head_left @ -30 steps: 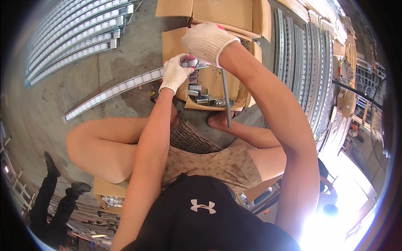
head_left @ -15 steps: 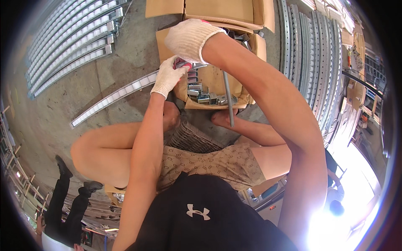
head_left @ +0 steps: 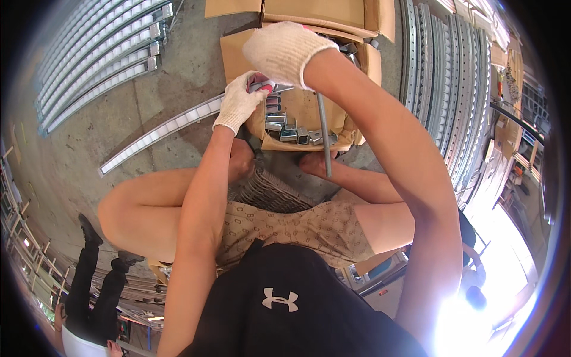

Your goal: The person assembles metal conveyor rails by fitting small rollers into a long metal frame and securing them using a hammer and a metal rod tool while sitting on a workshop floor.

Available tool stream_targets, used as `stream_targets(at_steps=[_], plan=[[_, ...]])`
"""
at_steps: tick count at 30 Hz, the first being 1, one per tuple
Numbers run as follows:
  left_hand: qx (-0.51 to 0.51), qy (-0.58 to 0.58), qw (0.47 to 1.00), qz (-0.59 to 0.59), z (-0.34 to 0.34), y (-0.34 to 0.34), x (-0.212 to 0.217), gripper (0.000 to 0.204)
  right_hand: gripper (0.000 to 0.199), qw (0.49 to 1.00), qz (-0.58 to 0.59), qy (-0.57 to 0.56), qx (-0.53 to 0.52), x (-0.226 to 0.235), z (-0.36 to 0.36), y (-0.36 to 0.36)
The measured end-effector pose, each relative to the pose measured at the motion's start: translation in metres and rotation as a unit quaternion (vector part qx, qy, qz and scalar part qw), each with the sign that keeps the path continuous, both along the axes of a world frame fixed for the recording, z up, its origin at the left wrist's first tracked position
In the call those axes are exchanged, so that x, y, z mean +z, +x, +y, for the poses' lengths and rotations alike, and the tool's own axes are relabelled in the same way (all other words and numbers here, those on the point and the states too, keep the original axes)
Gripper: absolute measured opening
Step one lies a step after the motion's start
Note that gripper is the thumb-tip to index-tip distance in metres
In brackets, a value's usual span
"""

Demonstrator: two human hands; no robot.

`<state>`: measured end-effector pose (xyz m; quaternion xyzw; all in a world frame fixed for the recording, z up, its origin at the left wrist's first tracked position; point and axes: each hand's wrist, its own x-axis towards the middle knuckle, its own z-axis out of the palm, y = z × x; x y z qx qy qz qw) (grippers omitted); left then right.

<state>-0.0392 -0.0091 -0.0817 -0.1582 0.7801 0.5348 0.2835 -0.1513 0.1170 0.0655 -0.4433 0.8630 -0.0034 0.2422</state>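
Observation:
My left hand, in a cream knitted glove with pink on the fingers, is closed around the near-box end of a roller track, a narrow metal rail with white rollers. Past it, my right hand, gloved alike, is curled over the cardboard box; its back hides the fingers and anything in them. Small bent metal brackets lie inside the box. A thin grey metal rod slants over the box's near edge, its upper end hidden beneath my right wrist.
More roller tracks lie side by side at the far left. Perforated metal rails are stacked at the right. Another open carton stands beyond the box. A woven stool is between my legs. A person in black trousers is at lower left.
My right hand has shifted slightly right and away from me. My left hand has edged a little lower in view, still gripping the roller track end.

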Motion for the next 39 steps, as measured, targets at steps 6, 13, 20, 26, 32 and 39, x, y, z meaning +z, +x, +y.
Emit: stream_targets(at_steps=[6, 13, 20, 26, 32, 39], plan=[[-0.004, -0.053, 0.998, -0.016, -0.003, 0.001, -0.017, 0.038, 0.018, 1.0, -0.005, 0.011, 0.021, -0.002, -0.012, 0.007], [-0.008, 0.007, 0.999, 0.032, -0.001, -0.001, 0.009, 0.037, 0.019, 0.998, -0.042, 0.027, -0.045, -0.068, -0.034, -0.021], [-0.022, -0.035, 0.998, 0.048, -0.005, -0.001, -0.017, 0.042, 0.014, 1.0, 0.007, -0.01, -0.003, -0.005, -0.018, 0.009], [-0.012, 0.017, 0.999, 0.047, -0.001, -0.001, -0.009, 0.037, 0.031, 0.996, -0.061, 0.059, 0.013, -0.016, -0.028, -0.031], [-0.031, 0.008, 0.995, 0.09, -0.003, -0.001, -0.018, 0.037, 0.027, 0.992, -0.048, 0.11, 0.032, -0.009, -0.023, -0.026], [-0.021, 0.0, 0.995, 0.095, -0.001, 0.002, -0.02, 0.035, 0.02, 0.996, 0.071, 0.049, -0.033, 0.021, 0.002, -0.004]])
